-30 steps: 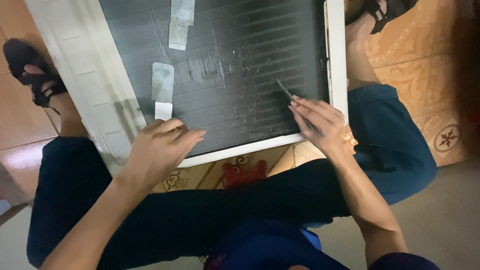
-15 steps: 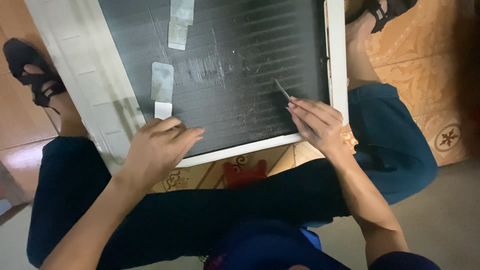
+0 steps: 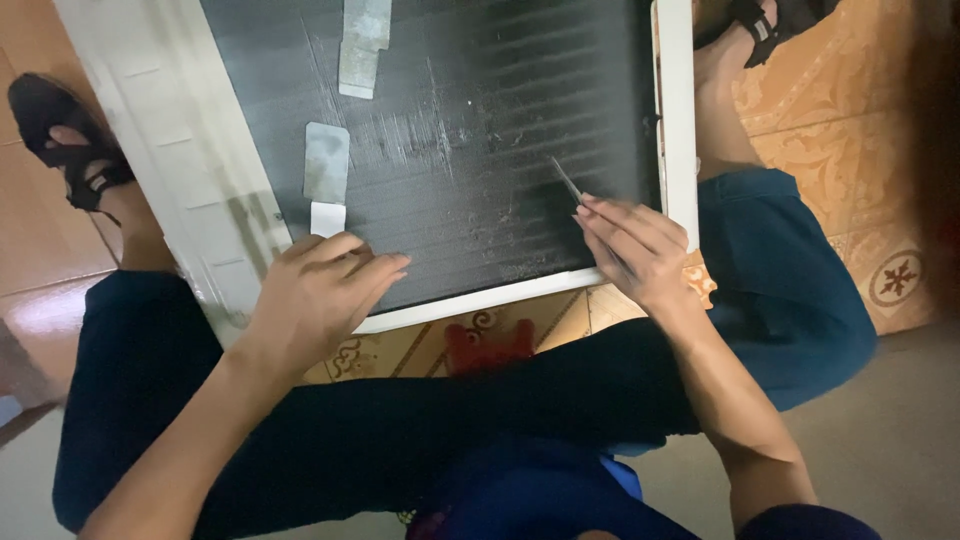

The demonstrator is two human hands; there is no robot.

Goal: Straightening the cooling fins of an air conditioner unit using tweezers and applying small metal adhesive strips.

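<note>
A dark finned coil panel [image 3: 480,120] in a white frame [image 3: 170,170] lies tilted across my legs. My left hand [image 3: 320,295] rests flat on its lower edge, fingers apart, just below a small grey metal tab [image 3: 326,162]. My right hand [image 3: 635,250] pinches a thin metal tool [image 3: 566,181] whose tip touches the fins near the panel's right side. Scraped, bent fins show pale in the middle of the panel [image 3: 420,140].
Another grey tab [image 3: 362,40] sits near the panel's top. My feet in black sandals show at the left [image 3: 60,130] and top right [image 3: 770,20]. Patterned orange floor tiles [image 3: 850,150] lie to the right; a small red object [image 3: 485,345] lies between my legs.
</note>
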